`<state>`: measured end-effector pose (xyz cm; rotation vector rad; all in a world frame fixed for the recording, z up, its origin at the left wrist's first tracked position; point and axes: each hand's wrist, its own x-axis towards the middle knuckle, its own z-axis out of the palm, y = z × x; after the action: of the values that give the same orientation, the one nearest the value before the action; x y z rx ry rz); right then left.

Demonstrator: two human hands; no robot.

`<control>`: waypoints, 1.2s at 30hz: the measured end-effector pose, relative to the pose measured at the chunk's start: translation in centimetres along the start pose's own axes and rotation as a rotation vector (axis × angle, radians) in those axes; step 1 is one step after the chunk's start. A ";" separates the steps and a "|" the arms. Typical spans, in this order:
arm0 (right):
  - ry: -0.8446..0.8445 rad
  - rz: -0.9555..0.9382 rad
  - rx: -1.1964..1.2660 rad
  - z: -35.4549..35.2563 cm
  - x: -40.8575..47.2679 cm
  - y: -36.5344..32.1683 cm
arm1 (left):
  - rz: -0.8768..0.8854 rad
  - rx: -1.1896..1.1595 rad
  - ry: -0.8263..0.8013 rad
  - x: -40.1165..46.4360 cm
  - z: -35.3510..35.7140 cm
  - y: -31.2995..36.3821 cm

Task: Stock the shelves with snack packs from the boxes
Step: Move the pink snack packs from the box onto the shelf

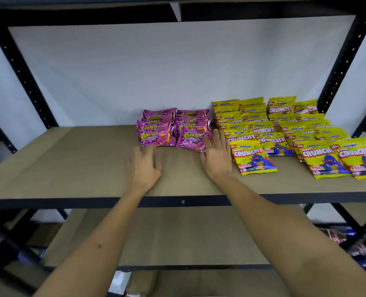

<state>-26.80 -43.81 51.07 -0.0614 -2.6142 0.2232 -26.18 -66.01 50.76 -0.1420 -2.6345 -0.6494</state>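
Two rows of purple Corntoz snack packs [173, 128] stand on the brown shelf board [70, 163], near its middle. To their right lie several rows of yellow Crunchy packs [289, 133]. My left hand [144, 166] hovers over the board just in front of the left purple row, fingers spread and holding nothing. My right hand [217, 154] is open with straight fingers beside the right edge of the front right purple pack, between the purple and yellow packs.
The left half of the shelf board is bare. Black metal uprights [21, 73] frame the rack on both sides. A lower brown shelf [177, 239] sits below. Dark packs [347, 239] lie at the lower right.
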 end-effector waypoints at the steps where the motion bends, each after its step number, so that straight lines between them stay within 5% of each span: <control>1: -0.016 0.002 0.015 -0.4 -0.3 0.0 | -0.009 0.036 -0.043 -0.7 -0.3 0.5; 4: -0.058 -0.011 0.062 -1.8 -1.6 0.0 | -0.026 0.114 -0.095 -3.2 -1.2 2.1; 9: -0.061 -0.014 0.196 -5.3 -5.0 -1.3 | 0.178 0.113 0.209 -8.0 -1.4 2.9; 15: 0.273 -0.175 0.306 -4.3 -15.3 -1.7 | 0.267 0.177 0.234 -15.6 0.4 1.9; 18: 0.114 -0.178 0.420 -0.8 -21.5 -1.1 | 0.256 0.167 0.066 -19.4 2.5 0.0; 21: -0.248 -0.031 0.489 2.6 -27.1 0.8 | 0.150 0.056 -0.201 -23.0 5.7 -2.2; 27: -0.815 0.260 0.320 8.7 -35.9 4.7 | -0.106 -0.010 -0.562 -30.3 12.4 -7.4; 36: -1.145 0.516 0.283 21.2 -49.5 10.3 | -0.363 -0.147 -0.876 -43.5 25.8 -12.9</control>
<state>5.70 -41.01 6.92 -0.6926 -3.5854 1.0732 1.03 -65.38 6.20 0.0257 -3.4932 -1.0961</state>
